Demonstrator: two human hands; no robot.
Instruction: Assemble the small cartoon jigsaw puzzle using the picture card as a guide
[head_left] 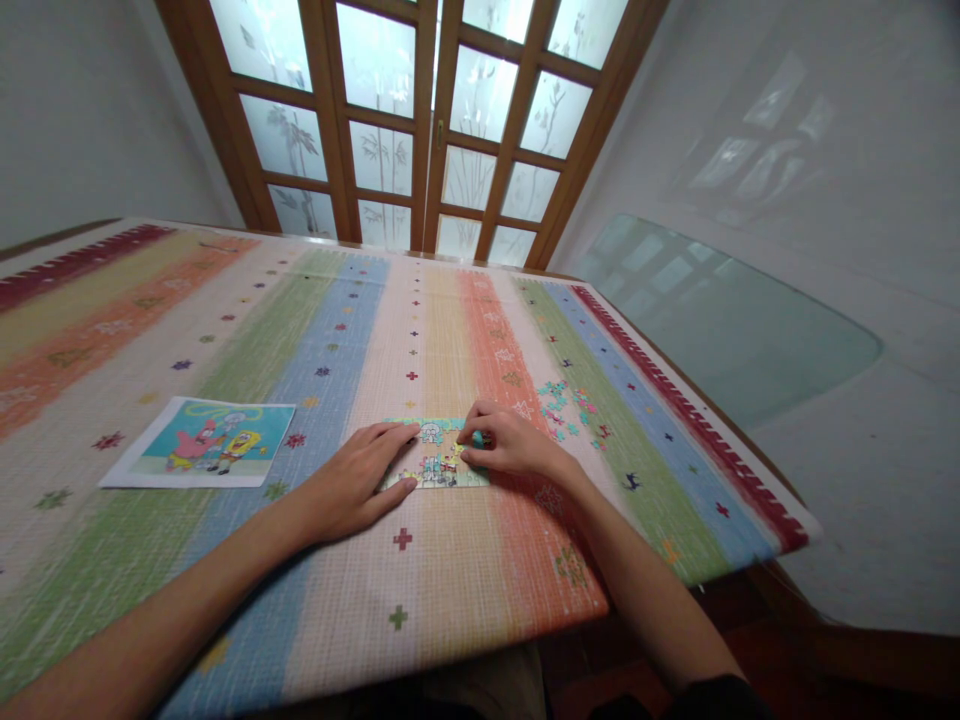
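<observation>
A partly assembled jigsaw puzzle lies flat on the striped tablecloth in front of me, with a brown bare patch among its joined cartoon pieces. My left hand rests palm down along the puzzle's left side, thumb and fingers spread apart. Over the right part of the puzzle, my right hand pinches a small jigsaw puzzle piece between thumb and forefinger, mostly hidden by the fingertips. Loose pieces, several of them teal and pink, lie scattered to the right of that hand.
A printed cartoon picture on white paper lies to the left of my left hand. The striped tablecloth covers the table, whose near edge is close to my body. Beyond the far edge stand wood-framed glass doors; a pale wall is at right.
</observation>
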